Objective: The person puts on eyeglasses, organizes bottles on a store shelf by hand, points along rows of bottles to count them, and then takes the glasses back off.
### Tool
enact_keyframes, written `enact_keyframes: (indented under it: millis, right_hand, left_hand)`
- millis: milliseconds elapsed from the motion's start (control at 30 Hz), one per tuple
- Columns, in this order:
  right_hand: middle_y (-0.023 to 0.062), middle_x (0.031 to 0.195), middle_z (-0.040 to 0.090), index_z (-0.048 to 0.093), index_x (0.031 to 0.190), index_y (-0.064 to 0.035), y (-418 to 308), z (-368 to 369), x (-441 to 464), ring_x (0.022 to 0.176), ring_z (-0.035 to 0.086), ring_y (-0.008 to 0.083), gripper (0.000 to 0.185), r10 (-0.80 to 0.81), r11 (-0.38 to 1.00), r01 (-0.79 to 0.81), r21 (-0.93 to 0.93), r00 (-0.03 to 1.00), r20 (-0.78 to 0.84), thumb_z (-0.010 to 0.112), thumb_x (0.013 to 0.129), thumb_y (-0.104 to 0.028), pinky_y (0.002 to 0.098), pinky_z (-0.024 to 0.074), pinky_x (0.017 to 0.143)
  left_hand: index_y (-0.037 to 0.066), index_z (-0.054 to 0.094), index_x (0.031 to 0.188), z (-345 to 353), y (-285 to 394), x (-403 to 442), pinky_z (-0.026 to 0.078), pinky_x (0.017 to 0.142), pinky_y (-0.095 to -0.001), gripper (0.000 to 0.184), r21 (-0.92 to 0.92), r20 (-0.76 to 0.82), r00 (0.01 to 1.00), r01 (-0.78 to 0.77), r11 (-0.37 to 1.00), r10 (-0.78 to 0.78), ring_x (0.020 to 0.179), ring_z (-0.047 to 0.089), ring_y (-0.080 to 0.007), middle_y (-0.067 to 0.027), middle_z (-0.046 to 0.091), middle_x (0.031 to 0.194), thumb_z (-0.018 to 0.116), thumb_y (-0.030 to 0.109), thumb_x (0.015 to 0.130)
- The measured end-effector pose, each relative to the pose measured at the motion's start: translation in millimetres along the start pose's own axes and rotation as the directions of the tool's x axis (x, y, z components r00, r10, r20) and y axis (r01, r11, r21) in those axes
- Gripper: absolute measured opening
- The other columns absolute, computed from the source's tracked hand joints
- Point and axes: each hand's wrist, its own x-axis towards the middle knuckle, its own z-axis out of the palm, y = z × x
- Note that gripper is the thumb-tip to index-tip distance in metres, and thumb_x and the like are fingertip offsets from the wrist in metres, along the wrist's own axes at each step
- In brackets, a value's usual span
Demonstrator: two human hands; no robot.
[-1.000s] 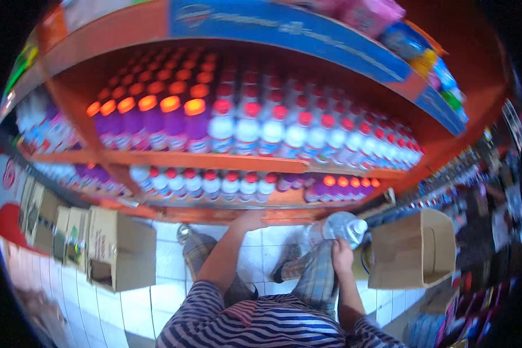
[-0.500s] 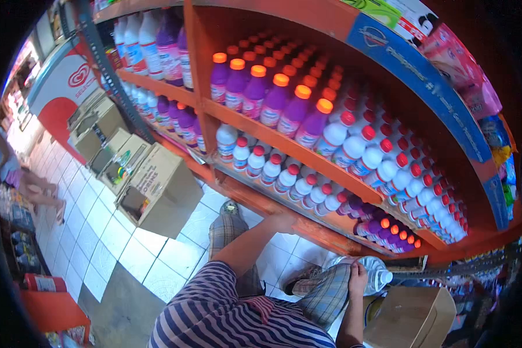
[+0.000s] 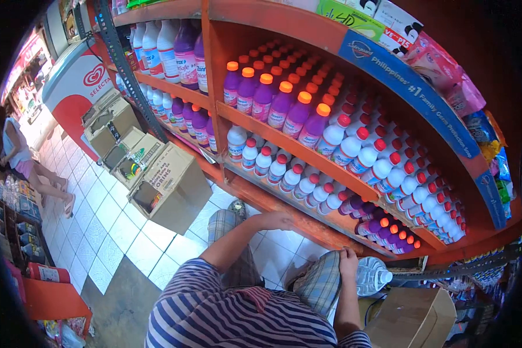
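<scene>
My left hand [image 3: 276, 220] reaches forward beside the orange bottom ledge [image 3: 307, 229] of the shelf, fingers loosely stretched and nothing visible in them. On my right knee, in plaid trousers [image 3: 322, 281], rests my right hand [image 3: 348, 262], its fingers loosely extended and holding nothing that I can see. Just right of that hand is a large clear plastic bottle [image 3: 372, 276]. In front of me, white bottles with red caps [image 3: 333, 134] and purple bottles with orange caps [image 3: 280, 107] fill the shelf in rows.
Open cardboard boxes [image 3: 177, 188] stand on the tiled floor to the left, and another cardboard box [image 3: 409, 316] is at the lower right. A person [image 3: 32, 162] is in the aisle at far left. A red stand [image 3: 52, 298] is at lower left.
The view has shifted, so the shelf and boxes appear farther right. My right hand has moved slightly up and left at the knee. My left hand stays near the bottom ledge.
</scene>
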Motion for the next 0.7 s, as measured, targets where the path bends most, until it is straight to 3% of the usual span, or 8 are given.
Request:
enact_keyframes:
  millis: [67, 133, 200, 233, 300, 400, 533, 700]
  right_hand:
    - [0.0229, 0.095, 0.063, 0.062, 0.099, 0.0016, 3.7, -7.8, -1.1, 0.094, 0.061, 0.0330, 0.034, 0.044, 0.999, -0.044, 0.018, 0.999, 0.007, 0.052, 0.088, -0.028, 0.0382, 0.0451, 0.082]
    - [0.0225, 0.094, 0.064, 0.062, 0.099, 0.0019, 14.2, -16.9, -4.9, 0.093, 0.061, 0.0334, 0.034, 0.012, 1.000, -0.011, 0.023, 0.999, -0.040, 0.052, 0.088, -0.029, 0.0381, 0.0451, 0.082]
    - [0.0205, 0.092, 0.065, 0.062, 0.098, 0.0021, 27.2, -22.4, -9.5, 0.091, 0.061, 0.0310, 0.034, -0.011, 0.999, 0.014, 0.037, 0.997, -0.080, 0.051, 0.088, -0.028, 0.0367, 0.0452, 0.081]
    - [0.0200, 0.092, 0.065, 0.062, 0.099, 0.0019, 35.2, -25.6, -8.4, 0.090, 0.062, 0.0298, 0.034, 0.015, 0.996, -0.007, 0.089, 0.996, -0.087, 0.051, 0.088, -0.028, 0.0362, 0.0452, 0.081]
    - [0.0191, 0.092, 0.065, 0.062, 0.101, 0.0015, 50.3, -27.5, -11.6, 0.089, 0.062, 0.0276, 0.034, 0.080, 0.977, -0.062, 0.202, 0.994, -0.080, 0.051, 0.088, -0.028, 0.0350, 0.0454, 0.081]
    - [0.0178, 0.094, 0.066, 0.064, 0.103, 0.0000, 53.5, -36.3, -16.7, 0.090, 0.062, 0.0250, 0.033, 0.060, 0.968, -0.044, 0.247, 0.996, -0.060, 0.050, 0.089, -0.026, 0.0333, 0.0454, 0.082]
    - [0.0190, 0.098, 0.065, 0.064, 0.102, -0.0015, 56.9, -32.2, -16.7, 0.095, 0.061, 0.0294, 0.033, 0.072, 0.969, -0.043, 0.241, 0.991, -0.111, 0.052, 0.088, -0.028, 0.0352, 0.0446, 0.086]
    - [0.0182, 0.103, 0.064, 0.064, 0.106, -0.0036, 49.3, -39.9, -24.1, 0.101, 0.060, 0.0297, 0.036, 0.107, 0.984, -0.087, 0.156, 0.987, -0.123, 0.052, 0.088, -0.033, 0.0348, 0.0435, 0.089]
  left_hand:
    - [0.000, 0.052, 0.122, -1.3, 21.1, -17.7, 0.042, 0.092, -0.0336, 0.048, -0.165, -0.081, 0.975, -0.217, 0.962, 0.206, 0.108, 0.054, -0.0200, -0.0122, 0.059, 0.113, 0.064, 0.027, 0.084]
    - [0.002, 0.053, 0.122, -7.1, 80.1, -69.1, 0.039, 0.096, -0.0378, 0.048, -0.541, -0.224, 0.939, -0.342, 0.768, 0.260, 0.107, 0.055, -0.0262, -0.0136, 0.059, 0.112, 0.064, 0.028, 0.083]
    - [0.003, 0.054, 0.120, -20.2, 116.7, -118.9, 0.037, 0.096, -0.0448, 0.050, -0.364, -0.294, 0.646, -0.757, 0.543, 0.704, 0.105, 0.057, -0.0312, -0.0166, 0.057, 0.118, 0.062, 0.036, 0.084]
    - [0.004, 0.056, 0.117, -21.7, 138.3, -120.9, 0.036, 0.095, -0.0466, 0.045, -0.364, -0.125, 0.381, -0.877, 0.315, 0.916, 0.105, 0.056, -0.0328, -0.0169, 0.057, 0.117, 0.060, 0.036, 0.085]
    - [0.006, 0.061, 0.107, -10.7, 214.9, -142.2, 0.037, 0.089, -0.0482, 0.034, -0.357, 0.316, -0.017, -0.928, 0.103, 0.948, 0.105, 0.054, -0.0337, -0.0161, 0.058, 0.115, 0.058, 0.033, 0.087]
    - [0.006, 0.061, 0.092, 65.5, 279.4, -156.4, 0.034, 0.089, -0.0522, 0.027, -0.593, 0.476, -0.088, -0.767, 0.245, 0.875, 0.100, 0.053, -0.0299, -0.0098, 0.060, 0.102, 0.053, 0.031, 0.090]
    - [0.014, 0.063, 0.107, 101.8, 287.2, -136.7, 0.043, 0.085, -0.0449, 0.029, -0.539, 0.523, -0.207, -0.832, 0.133, 0.827, 0.100, 0.053, -0.0242, -0.0050, 0.057, 0.100, 0.064, 0.028, 0.082]
    - [0.012, 0.062, 0.096, 78.2, 329.8, -146.8, 0.038, 0.087, -0.0509, 0.019, -0.084, 0.797, 0.066, -0.972, 0.219, 0.600, 0.095, 0.054, -0.0247, -0.0073, 0.058, 0.097, 0.056, 0.028, 0.087]
